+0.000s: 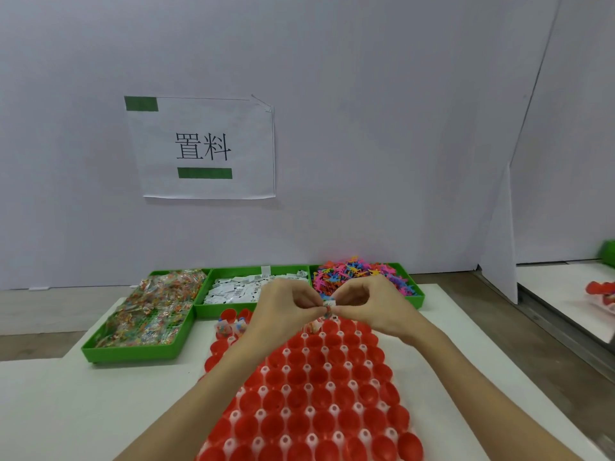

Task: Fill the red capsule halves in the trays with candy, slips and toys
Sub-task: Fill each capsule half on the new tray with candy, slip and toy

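Note:
A white tray of red capsule halves (319,387) runs down the middle of the table. Most halves are empty; a few at the far left end (229,327) hold candy and slips. My left hand (283,311) and my right hand (369,304) meet above the tray's far end. Together they pinch a small white paper slip (328,303) between their fingertips. Behind them stand three green bins: wrapped candy (149,314), white slips (239,289) and colourful plastic toys (362,272).
A white partition with a taped paper sign (203,148) stands right behind the bins. A second white board (499,227) closes off the right side. Beyond it lies a neighbouring table with red items (599,291).

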A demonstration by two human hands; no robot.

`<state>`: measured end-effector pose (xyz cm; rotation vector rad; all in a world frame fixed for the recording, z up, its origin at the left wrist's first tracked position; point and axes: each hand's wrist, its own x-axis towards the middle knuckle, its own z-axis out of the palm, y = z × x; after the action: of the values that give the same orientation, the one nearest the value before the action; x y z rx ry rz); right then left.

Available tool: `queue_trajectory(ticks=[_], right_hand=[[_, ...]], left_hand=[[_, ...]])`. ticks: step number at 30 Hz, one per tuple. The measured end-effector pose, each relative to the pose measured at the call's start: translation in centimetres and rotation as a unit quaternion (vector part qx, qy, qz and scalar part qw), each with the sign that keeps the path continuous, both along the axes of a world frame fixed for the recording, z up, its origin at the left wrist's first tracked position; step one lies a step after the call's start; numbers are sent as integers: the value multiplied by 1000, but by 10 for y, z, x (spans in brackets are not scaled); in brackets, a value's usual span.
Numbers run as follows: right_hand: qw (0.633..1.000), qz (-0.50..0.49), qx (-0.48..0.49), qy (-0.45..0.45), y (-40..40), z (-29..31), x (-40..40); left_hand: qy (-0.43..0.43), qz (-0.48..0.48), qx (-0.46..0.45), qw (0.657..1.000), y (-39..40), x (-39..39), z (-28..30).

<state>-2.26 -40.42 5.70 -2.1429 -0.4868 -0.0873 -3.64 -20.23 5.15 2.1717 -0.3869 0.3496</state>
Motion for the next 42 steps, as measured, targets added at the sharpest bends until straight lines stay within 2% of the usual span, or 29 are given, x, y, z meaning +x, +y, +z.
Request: queue_trajectory(ticks=[7,21,31,42], right_hand=[[996,-13,-82,14,-3,-22,29],[990,-41,-136,-9,5,-33,32],[984,-58,-170,5,13,-28,33],[982,-56,-177,34,10,-24,34]], left_hand=[[-15,38,147,988,-11,32,-27],[-67,26,258,963,-18,43,-25],[-12,8,302,953,-14,54,-14],[-45,15,311,949,-14,53,-19]])
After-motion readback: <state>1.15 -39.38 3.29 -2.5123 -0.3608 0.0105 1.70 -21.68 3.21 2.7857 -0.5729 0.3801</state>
